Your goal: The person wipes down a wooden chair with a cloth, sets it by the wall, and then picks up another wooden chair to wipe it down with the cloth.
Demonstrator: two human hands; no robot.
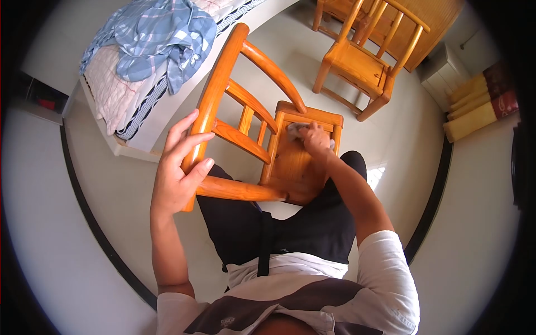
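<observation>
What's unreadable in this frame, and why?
Head view:
- Pale cloth: partly covered by the right hand; whether the fingers grip or just press it is unclear.
- Near chair: underside hidden by its own seat.
- Bed: far end cut off by the top edge.
- Shirt emblem: too small to read.

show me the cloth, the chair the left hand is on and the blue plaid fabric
Cloth [293,131]: head view, on its exposed crumpled edge.
Near chair [293,163]: head view, on its seat panel.
Blue plaid fabric [162,42]: head view, on its rumpled middle.
</observation>
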